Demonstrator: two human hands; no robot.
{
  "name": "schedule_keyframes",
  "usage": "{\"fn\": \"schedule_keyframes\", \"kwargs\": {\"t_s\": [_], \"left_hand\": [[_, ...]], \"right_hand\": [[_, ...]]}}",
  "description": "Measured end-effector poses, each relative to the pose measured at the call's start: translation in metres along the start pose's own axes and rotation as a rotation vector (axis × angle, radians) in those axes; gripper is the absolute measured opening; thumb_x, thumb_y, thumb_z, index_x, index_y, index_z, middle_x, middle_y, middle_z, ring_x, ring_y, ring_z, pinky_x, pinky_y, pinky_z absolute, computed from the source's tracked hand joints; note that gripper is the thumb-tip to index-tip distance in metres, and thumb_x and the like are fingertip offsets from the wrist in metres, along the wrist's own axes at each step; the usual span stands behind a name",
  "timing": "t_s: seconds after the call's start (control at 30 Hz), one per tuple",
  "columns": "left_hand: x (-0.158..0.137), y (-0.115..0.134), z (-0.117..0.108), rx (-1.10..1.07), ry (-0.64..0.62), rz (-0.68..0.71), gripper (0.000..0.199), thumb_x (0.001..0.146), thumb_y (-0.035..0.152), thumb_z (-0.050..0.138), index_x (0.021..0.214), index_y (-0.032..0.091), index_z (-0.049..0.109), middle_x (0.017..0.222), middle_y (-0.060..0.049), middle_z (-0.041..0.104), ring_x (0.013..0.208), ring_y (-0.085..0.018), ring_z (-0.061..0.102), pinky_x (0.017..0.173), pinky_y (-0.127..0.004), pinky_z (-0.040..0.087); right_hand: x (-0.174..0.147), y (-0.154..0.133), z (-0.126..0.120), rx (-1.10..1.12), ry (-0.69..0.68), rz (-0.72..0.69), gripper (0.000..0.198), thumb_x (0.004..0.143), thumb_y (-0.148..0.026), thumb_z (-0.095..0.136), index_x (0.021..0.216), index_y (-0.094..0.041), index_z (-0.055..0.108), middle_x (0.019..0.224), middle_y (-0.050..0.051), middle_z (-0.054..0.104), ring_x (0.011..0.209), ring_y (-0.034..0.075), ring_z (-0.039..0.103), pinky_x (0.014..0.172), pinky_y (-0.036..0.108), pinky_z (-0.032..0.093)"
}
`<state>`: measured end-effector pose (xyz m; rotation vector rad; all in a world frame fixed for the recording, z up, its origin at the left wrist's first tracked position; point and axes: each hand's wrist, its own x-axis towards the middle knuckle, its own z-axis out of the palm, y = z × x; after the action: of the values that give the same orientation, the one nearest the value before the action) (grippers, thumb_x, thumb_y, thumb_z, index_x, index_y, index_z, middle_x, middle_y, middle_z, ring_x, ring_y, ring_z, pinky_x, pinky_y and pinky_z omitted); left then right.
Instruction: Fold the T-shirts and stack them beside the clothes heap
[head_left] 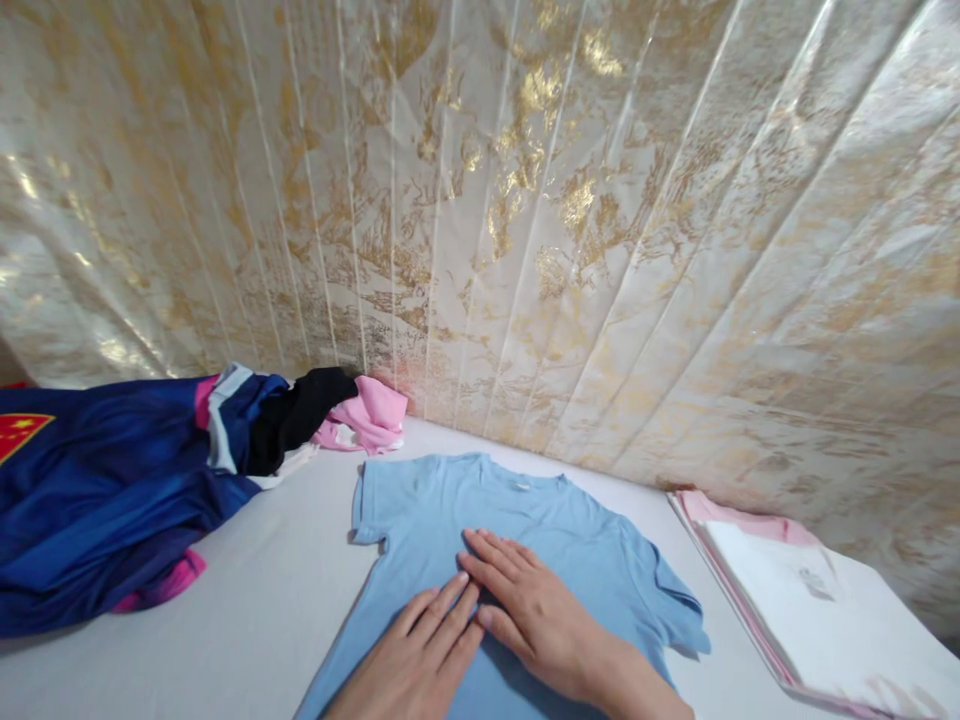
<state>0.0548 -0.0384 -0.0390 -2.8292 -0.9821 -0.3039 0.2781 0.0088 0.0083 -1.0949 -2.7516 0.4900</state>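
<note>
T-shirt [577, 540] | light blue, short-sleeved, spread flat | left fingers [452, 628], right fingers [491, 577] slightly apart

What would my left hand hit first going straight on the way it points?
Probably your right hand: it lies just ahead of your left hand on the shirt; the two may be touching.

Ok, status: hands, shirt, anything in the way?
Left fingers, right fingers flat on blue T-shirt. Shirt spread out, hem out of frame. Clothes pile left, folded stack right, neither touching it.
</note>
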Motion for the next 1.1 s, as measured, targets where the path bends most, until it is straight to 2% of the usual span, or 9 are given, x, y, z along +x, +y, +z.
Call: {"fn": "schedule_keyframes", "kwargs": {"t_s": [0.2, 0.33, 0.47, 0.57, 0.7, 0.83, 0.93, 1.03, 1.1], "left_hand": [[-0.006, -0.002, 0.011, 0.233, 0.132, 0.048, 0.049, 0.092, 0.014, 0.047, 0.14, 0.017, 0.042, 0.144, -0.012, 0.046, 0.128, -0.027, 0.048, 0.099, -0.035, 0.039], [-0.012, -0.009, 0.022, 0.249, 0.193, 0.053, 0.046, 0.095, 0.016, 0.045, 0.141, 0.019, 0.041, 0.14, -0.01, 0.051, 0.126, -0.023, 0.05, 0.101, -0.03, 0.037], [-0.015, -0.013, 0.011, 0.091, 0.053, -0.024, 0.05, 0.094, 0.019, 0.046, 0.144, 0.022, 0.039, 0.146, -0.008, 0.043, 0.132, -0.023, 0.044, 0.102, -0.03, 0.039], [-0.012, -0.023, -0.013, -0.088, -0.099, -0.123, 0.061, 0.092, 0.038, 0.054, 0.148, 0.024, 0.032, 0.152, -0.008, 0.029, 0.138, -0.027, 0.033, 0.107, -0.038, 0.037], [0.0, -0.038, -0.047, -0.178, -0.244, -0.375, 0.062, 0.092, 0.046, 0.051, 0.148, 0.024, 0.033, 0.154, -0.011, 0.022, 0.141, -0.033, 0.023, 0.11, -0.052, 0.029], [0.038, -0.043, -0.071, -0.149, -0.345, -0.503, 0.058, 0.084, 0.033, 0.063, 0.138, 0.016, 0.049, 0.146, -0.02, 0.04, 0.136, -0.038, 0.033, 0.103, -0.056, 0.036], [0.091, -0.049, -0.077, -0.142, -0.252, -0.479, 0.048, 0.077, 0.02, 0.071, 0.123, 0.011, 0.06, 0.13, -0.021, 0.056, 0.124, -0.038, 0.047, 0.095, -0.053, 0.043], [0.146, -0.065, -0.072, -0.151, -0.18, -0.484, 0.026, 0.088, 0.018, 0.062, 0.113, 0.014, 0.064, 0.118, -0.013, 0.062, 0.113, -0.029, 0.056, 0.095, -0.047, 0.045], [0.17, -0.08, -0.063, -0.162, -0.144, -0.509, 0.024, 0.094, 0.027, 0.058, 0.115, 0.016, 0.06, 0.119, -0.01, 0.06, 0.107, -0.024, 0.059, 0.091, -0.045, 0.049]], "right_hand": [[0.05, 0.04, -0.014, -0.155, 0.075, 0.297, 0.057, 0.097, -0.038, 0.041, 0.147, -0.012, 0.032, 0.155, 0.013, 0.025, 0.144, 0.024, 0.02, 0.117, 0.044, 0.022], [0.05, 0.021, -0.005, -0.147, 0.145, 0.254, 0.058, 0.096, -0.04, 0.042, 0.148, -0.015, 0.032, 0.156, 0.01, 0.02, 0.144, 0.023, 0.018, 0.117, 0.043, 0.022], [0.013, 0.007, 0.016, -0.168, 0.221, 0.302, 0.053, 0.096, -0.042, 0.04, 0.145, -0.022, 0.039, 0.154, 0.006, 0.03, 0.142, 0.023, 0.027, 0.115, 0.044, 0.028], [-0.019, 0.037, 0.019, -0.224, 0.248, 0.508, 0.05, 0.095, -0.042, 0.039, 0.139, -0.02, 0.048, 0.15, 0.008, 0.039, 0.138, 0.025, 0.036, 0.111, 0.045, 0.034], [-0.044, 0.085, 0.014, -0.308, 0.303, 0.737, 0.056, 0.094, -0.043, 0.039, 0.143, -0.016, 0.042, 0.151, 0.01, 0.035, 0.14, 0.027, 0.03, 0.113, 0.05, 0.027], [-0.045, 0.09, 0.017, -0.306, 0.342, 0.745, 0.058, 0.094, -0.047, 0.038, 0.143, -0.015, 0.041, 0.152, 0.011, 0.034, 0.142, 0.026, 0.027, 0.115, 0.049, 0.022], [-0.042, 0.082, 0.016, -0.285, 0.35, 0.76, 0.059, 0.094, -0.046, 0.04, 0.143, -0.014, 0.042, 0.152, 0.012, 0.034, 0.142, 0.026, 0.026, 0.115, 0.048, 0.021], [-0.04, 0.083, 0.001, -0.207, 0.364, 0.754, 0.05, 0.091, -0.039, 0.045, 0.136, -0.016, 0.051, 0.147, 0.014, 0.043, 0.137, 0.029, 0.036, 0.109, 0.05, 0.031], [-0.034, 0.089, -0.018, -0.171, 0.392, 0.735, 0.04, 0.088, -0.028, 0.047, 0.126, -0.018, 0.059, 0.136, 0.013, 0.056, 0.127, 0.03, 0.048, 0.101, 0.047, 0.039]]}}
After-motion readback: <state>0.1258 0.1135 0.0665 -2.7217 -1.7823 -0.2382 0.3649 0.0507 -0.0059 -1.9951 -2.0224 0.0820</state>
